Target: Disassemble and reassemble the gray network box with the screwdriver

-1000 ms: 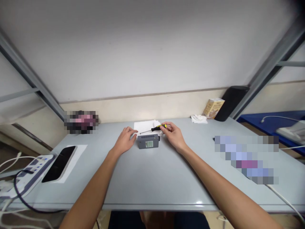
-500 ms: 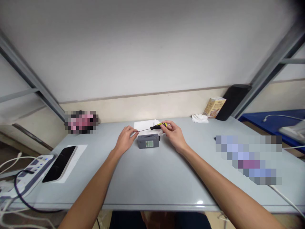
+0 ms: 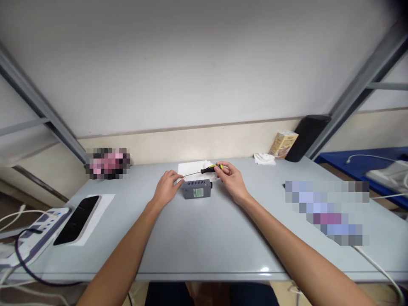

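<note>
My right hand pinches the black and yellow handle of a screwdriver. Its thin shaft points left, with a small dark spot at the tip. Close to that tip is my left hand, thumb and index finger slightly apart, with nothing visible between them. Between my hands, a dark grey metal box stands upright on the table, with vent slots on top, a pale green label in front and a black knob-like part at its right end. The left thumb is by the box's upper left corner; whether it touches is unclear.
White paper lies behind the box. A phone and power strip are on the left. Crumpled tissue, a yellow carton and a black cylinder stand back right. Blurred items lie at both sides.
The screwdriver tip has come slightly away from my left fingertips, which were touching it before. The whole view has shifted a little; the box stands as before.
</note>
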The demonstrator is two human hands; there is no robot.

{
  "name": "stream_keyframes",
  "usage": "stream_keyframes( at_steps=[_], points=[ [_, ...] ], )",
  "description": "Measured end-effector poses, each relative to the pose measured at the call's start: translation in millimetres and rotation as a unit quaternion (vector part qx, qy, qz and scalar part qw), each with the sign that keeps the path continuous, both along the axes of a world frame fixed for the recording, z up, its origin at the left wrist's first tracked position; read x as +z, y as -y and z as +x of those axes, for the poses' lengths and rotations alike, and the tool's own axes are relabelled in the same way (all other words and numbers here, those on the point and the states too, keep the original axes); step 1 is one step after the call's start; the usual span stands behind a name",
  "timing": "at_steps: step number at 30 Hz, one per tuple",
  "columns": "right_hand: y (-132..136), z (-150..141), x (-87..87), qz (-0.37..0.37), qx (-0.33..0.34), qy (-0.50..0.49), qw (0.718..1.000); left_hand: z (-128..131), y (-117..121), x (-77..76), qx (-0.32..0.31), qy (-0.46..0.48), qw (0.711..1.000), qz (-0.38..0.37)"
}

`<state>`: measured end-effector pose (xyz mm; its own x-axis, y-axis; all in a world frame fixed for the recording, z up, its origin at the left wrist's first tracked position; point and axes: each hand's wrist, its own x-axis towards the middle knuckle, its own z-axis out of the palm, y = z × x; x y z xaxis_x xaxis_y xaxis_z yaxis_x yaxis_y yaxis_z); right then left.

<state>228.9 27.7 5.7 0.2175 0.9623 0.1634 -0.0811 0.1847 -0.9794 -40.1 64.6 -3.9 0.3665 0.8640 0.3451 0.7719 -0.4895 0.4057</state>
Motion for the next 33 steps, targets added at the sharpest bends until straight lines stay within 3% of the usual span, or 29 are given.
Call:
stream_keyframes(
  at_steps=[14,33],
  points=[
    [-0.5,-0.4,1.3,0.003,-0.005,-0.001,1.0,4.1,-0.2,3.8,-0.033,0.088,0.994,0.047],
    [1.0,-1.2,6.8,0.015,-0.009,-0.012,1.0,1.2,1.6,8.5,-0.058,0.033,0.996,0.059]
  ],
)
